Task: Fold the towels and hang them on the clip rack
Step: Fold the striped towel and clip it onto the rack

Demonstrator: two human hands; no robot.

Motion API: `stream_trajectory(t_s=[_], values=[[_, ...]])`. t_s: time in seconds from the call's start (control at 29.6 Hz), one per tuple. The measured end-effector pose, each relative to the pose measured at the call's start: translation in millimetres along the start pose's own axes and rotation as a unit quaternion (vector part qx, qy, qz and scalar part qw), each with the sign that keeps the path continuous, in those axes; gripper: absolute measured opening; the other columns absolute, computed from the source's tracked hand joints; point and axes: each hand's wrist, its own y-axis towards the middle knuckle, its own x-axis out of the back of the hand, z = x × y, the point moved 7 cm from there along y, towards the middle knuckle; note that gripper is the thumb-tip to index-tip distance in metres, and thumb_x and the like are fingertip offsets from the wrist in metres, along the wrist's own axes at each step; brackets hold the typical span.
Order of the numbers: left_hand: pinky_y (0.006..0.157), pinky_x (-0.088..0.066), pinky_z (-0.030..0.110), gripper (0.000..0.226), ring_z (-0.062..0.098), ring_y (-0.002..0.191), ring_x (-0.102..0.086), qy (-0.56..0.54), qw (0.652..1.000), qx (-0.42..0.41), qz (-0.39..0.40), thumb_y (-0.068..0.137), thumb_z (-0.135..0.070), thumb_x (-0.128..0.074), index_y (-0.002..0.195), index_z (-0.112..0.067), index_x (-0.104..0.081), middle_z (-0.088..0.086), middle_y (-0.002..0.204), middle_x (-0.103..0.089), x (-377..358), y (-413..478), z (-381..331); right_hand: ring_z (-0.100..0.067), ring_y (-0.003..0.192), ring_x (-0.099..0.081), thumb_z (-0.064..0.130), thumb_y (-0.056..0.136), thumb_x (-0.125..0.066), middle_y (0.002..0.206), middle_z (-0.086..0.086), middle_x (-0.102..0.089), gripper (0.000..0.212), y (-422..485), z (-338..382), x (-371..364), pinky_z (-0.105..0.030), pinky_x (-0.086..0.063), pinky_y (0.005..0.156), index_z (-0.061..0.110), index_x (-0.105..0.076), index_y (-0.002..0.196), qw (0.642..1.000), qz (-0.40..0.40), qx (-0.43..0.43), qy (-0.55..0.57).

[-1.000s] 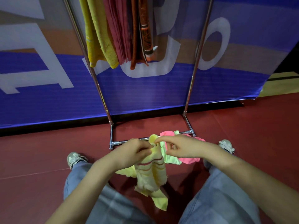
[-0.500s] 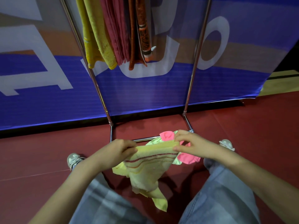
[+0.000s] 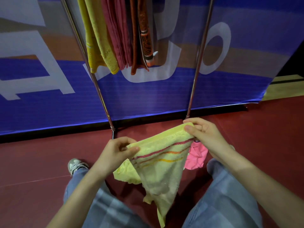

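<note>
A pale yellow towel with red and orange stripes is stretched between my hands above my knees. My left hand pinches its left top corner. My right hand pinches the right top corner, held higher and farther out. The rest of the towel hangs down in a point. A pink towel lies on the floor under my right hand, partly hidden. The metal rack stands in front, with yellow, red and orange towels hanging from its top.
A blue and white banner stands right behind the rack. The rack's right pole comes down to the dark red floor. My jeans legs and a grey shoe fill the bottom of the view.
My hands have moved apart and pulled the bunched yellow towel out flat along its top edge. My right hand has risen away from the pink towel.
</note>
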Motion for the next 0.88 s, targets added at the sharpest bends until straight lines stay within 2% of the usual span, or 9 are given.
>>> stream_trajectory(t_s=[0.1, 0.2, 0.3, 0.37, 0.44, 0.51, 0.61, 0.74, 0.88], values=[[0.055, -0.043, 0.011, 0.017, 0.000, 0.050, -0.054, 0.045, 0.997, -0.024, -0.055, 0.079, -0.002, -0.064, 0.071, -0.017, -0.066, -0.011, 0.050, -0.063, 1.0, -4.5, -0.4, 0.002, 0.058, -0.062, 0.005, 0.081, -0.061, 0.057, 0.009, -0.069, 0.012, -4.4, -12.5, 0.2, -0.011, -0.050, 0.060, 0.016, -0.065, 0.081, 0.999, 0.001, -0.030, -0.025], [0.056, -0.043, 0.012, 0.019, -0.004, 0.049, -0.052, 0.075, 0.992, -0.035, -0.090, 0.080, -0.006, -0.064, 0.073, -0.024, -0.066, -0.019, 0.050, -0.061, 0.3, -3.9, -2.8, 0.002, 0.052, -0.058, 0.005, 0.079, -0.064, 0.050, 0.008, -0.065, 0.012, -7.2, -13.8, -0.9, -0.011, -0.047, 0.057, 0.015, -0.062, 0.075, 0.997, 0.004, -0.029, -0.076], [0.055, -0.038, 0.005, 0.017, -0.010, 0.052, -0.053, 0.121, 0.988, -0.054, -0.079, 0.082, 0.001, -0.059, 0.088, -0.011, -0.069, -0.020, 0.051, -0.060, -5.7, -1.3, -14.6, -0.010, 0.053, -0.049, -0.001, 0.079, -0.062, 0.054, -0.003, -0.059, 0.019, -9.6, -3.2, -0.8, -0.019, -0.038, 0.051, 0.017, -0.058, 0.077, 0.996, 0.027, 0.004, -0.090], [0.055, -0.038, 0.001, 0.020, -0.015, 0.055, -0.054, 0.136, 0.986, -0.070, -0.070, 0.083, 0.003, -0.056, 0.095, -0.008, -0.068, -0.017, 0.067, -0.062, -6.2, 0.4, -25.7, -0.018, 0.060, -0.045, 0.000, 0.080, -0.062, 0.063, -0.014, -0.053, 0.018, -12.0, 2.9, -1.9, -0.023, -0.035, 0.054, 0.018, -0.058, 0.077, 0.990, 0.074, 0.013, -0.121], [0.056, -0.039, 0.001, 0.020, -0.015, 0.059, -0.057, 0.148, 0.984, -0.083, -0.052, 0.084, 0.003, -0.055, 0.097, -0.006, -0.067, -0.013, 0.073, -0.062, -4.4, 2.3, -35.5, -0.019, 0.062, -0.044, 0.002, 0.080, -0.064, 0.064, -0.013, -0.051, 0.018, -12.1, 5.9, -0.4, -0.022, -0.036, 0.055, 0.018, -0.059, 0.074, 0.979, 0.113, 0.010, -0.170], [0.061, -0.041, 0.002, 0.017, -0.013, 0.068, -0.058, 0.186, 0.977, -0.103, -0.032, 0.083, 0.000, -0.057, 0.093, -0.007, -0.069, -0.014, 0.075, -0.063, -2.2, 3.8, -43.1, -0.016, 0.060, -0.047, 0.002, 0.077, -0.067, 0.059, -0.002, -0.054, 0.020, -10.2, 8.3, 3.0, -0.018, -0.038, 0.054, 0.018, -0.058, 0.069, 0.973, 0.127, 0.000, -0.196], [0.062, -0.041, 0.006, 0.014, -0.013, 0.070, -0.057, 0.247, 0.961, -0.124, -0.015, 0.083, -0.004, -0.057, 0.089, -0.009, -0.068, -0.019, 0.071, -0.060, -1.9, 5.8, -48.0, 0.001, 0.051, -0.050, 0.001, 0.073, -0.070, 0.052, 0.009, -0.053, 0.024, -6.1, 12.4, 10.0, -0.008, -0.041, 0.052, 0.018, -0.056, 0.064, 0.975, 0.090, 0.011, -0.202], [0.061, -0.042, 0.007, 0.015, -0.012, 0.070, -0.057, 0.273, 0.953, -0.124, -0.051, 0.085, -0.006, -0.056, 0.092, -0.013, -0.067, -0.020, 0.066, -0.057, 3.3, 9.9, -55.7, 0.000, 0.049, -0.042, 0.002, 0.073, -0.070, 0.056, 0.000, -0.045, 0.028, -3.2, 20.4, 10.9, -0.008, -0.037, 0.048, 0.020, -0.051, 0.063, 0.974, 0.027, 0.070, -0.213], [0.064, -0.043, 0.013, 0.012, 0.006, 0.078, -0.059, 0.246, 0.951, -0.158, -0.102, 0.086, -0.007, -0.056, 0.092, -0.011, -0.066, -0.006, 0.069, -0.063, 20.3, 9.6, -94.0, 0.004, 0.050, -0.050, 0.002, 0.069, -0.074, 0.051, 0.015, -0.058, 0.033, 1.1, 65.0, 18.2, -0.006, -0.041, 0.051, 0.023, -0.051, 0.060, 0.969, -0.079, 0.158, -0.174]])
